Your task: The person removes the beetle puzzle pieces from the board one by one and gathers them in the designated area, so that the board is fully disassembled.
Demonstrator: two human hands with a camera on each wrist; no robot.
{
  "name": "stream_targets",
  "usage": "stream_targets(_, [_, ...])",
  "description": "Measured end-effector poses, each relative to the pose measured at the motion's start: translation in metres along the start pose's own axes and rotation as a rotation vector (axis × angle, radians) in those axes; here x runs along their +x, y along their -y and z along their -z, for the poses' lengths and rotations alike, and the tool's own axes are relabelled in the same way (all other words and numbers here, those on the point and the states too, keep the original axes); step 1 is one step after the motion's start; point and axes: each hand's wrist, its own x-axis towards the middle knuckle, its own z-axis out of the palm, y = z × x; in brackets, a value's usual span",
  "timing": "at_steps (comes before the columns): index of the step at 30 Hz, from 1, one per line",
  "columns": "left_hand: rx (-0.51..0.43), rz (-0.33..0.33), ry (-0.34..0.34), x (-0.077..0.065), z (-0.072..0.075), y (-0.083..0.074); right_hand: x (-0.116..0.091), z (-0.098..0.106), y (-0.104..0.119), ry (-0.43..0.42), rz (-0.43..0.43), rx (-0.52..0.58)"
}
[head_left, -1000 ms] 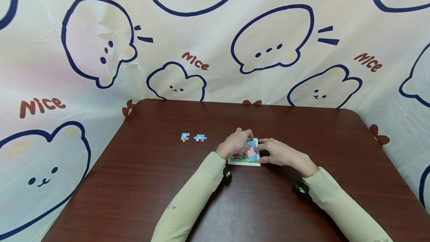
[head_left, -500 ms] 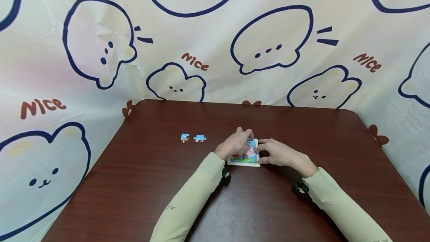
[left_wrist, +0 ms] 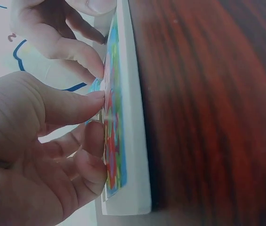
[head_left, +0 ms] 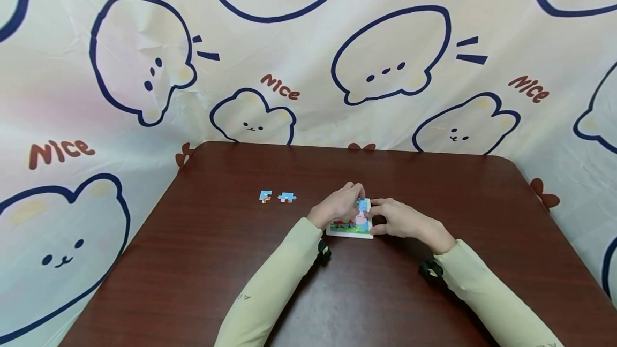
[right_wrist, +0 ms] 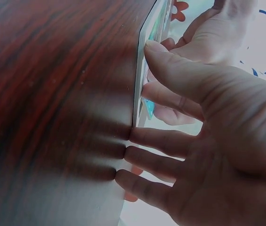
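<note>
A small picture puzzle in a white frame (head_left: 354, 236) lies on the table, showing pink, red and green artwork. My left hand (head_left: 337, 206) reaches over it from the left. Thumb and fingers pinch a blue puzzle piece (left_wrist: 94, 86), which sits tilted at the puzzle's upper part in both wrist views. Much of the artwork is hidden under this hand. Along the frame's right side, my right hand (head_left: 402, 219) has its thumb (right_wrist: 157, 49) on the edge and index finger close to the blue piece. Its other fingertips rest on the table.
Two loose blue puzzle pieces lie on the brown table (head_left: 231, 261) left of the frame: one corner-shaped piece (head_left: 265, 196) and one with side tabs (head_left: 287, 197). A printed cloth (head_left: 313, 58) with cartoon outlines hangs behind the table.
My left fingers have shifted slightly to the right over the upper part of the puzzle. The right hand, the frame and the two loose pieces stay where they were.
</note>
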Motion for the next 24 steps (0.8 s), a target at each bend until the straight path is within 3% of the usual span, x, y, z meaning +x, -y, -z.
stream_targets(11, [-0.060,0.012,-0.055,0.0028,-0.0016,0.0012,-0.0009,0.0011,-0.0012,-0.002,-0.017,-0.014])
stream_targets(18, [-0.176,0.044,-0.073,0.0032,0.0007,0.0025,-0.0015,-0.0005,-0.0005,-0.001,-0.035,-0.020])
stream_targets(24, [-0.260,0.022,-0.094,0.0019,0.0036,0.0095,-0.0017,0.0000,0.0005,-0.010,-0.026,-0.020])
